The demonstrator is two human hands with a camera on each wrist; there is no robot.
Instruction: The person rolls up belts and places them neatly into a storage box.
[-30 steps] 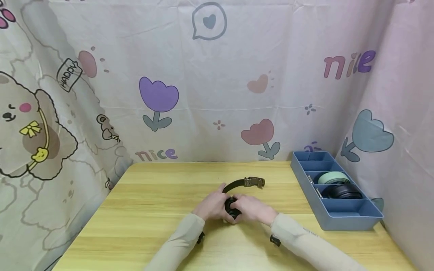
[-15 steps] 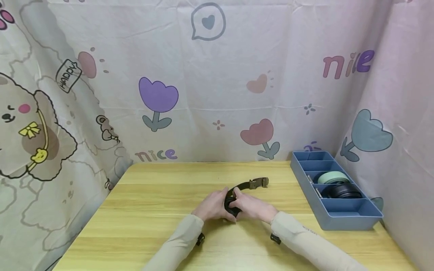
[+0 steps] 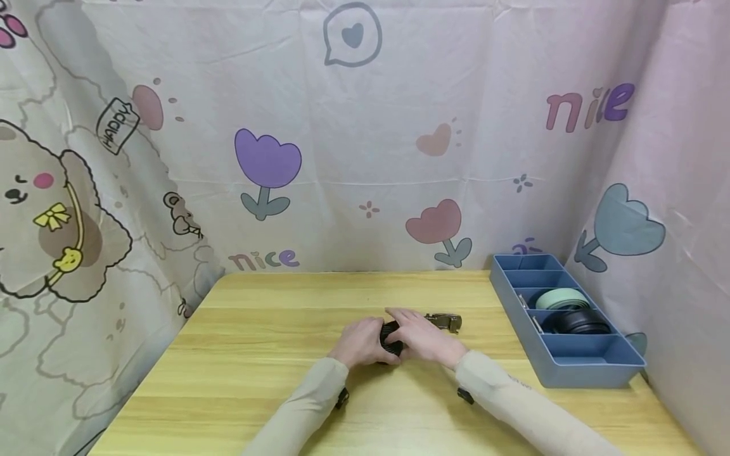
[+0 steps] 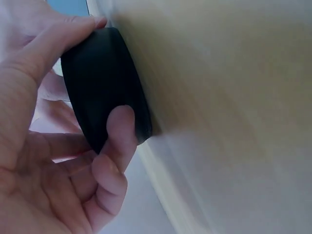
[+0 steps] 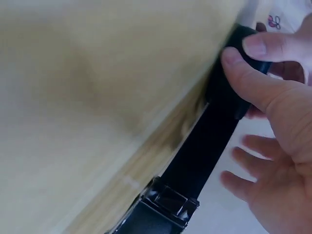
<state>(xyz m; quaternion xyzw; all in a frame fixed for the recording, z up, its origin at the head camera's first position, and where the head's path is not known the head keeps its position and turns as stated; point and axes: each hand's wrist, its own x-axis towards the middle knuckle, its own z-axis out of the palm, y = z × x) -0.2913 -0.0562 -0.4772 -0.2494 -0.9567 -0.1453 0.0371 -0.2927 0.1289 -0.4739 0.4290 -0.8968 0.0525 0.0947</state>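
A black belt is wound into a coil (image 3: 391,337), standing on its edge on the wooden table between both hands. My left hand (image 3: 358,343) grips the coil from the left; in the left wrist view its thumb lies over the top and a curled fingertip presses the outer band (image 4: 97,83). My right hand (image 3: 424,337) holds the coil from the right. Its thumb presses the outer turn (image 5: 226,92) in the right wrist view, while several other fingers spread away from the belt. A short strap leads to the metal buckle (image 3: 447,322), to the right behind the right hand.
A blue divided box (image 3: 593,377) stands at the table's right side. One compartment holds a mint-green rolled belt (image 3: 561,299), and another a black rolled belt (image 3: 580,321). A printed curtain (image 3: 365,158) hangs behind the wooden table (image 3: 256,367).
The free strap has shortened as more belt went onto the coil. The buckle has shifted right and slightly nearer. My right hand's fingers have moved over the strap beside the coil.
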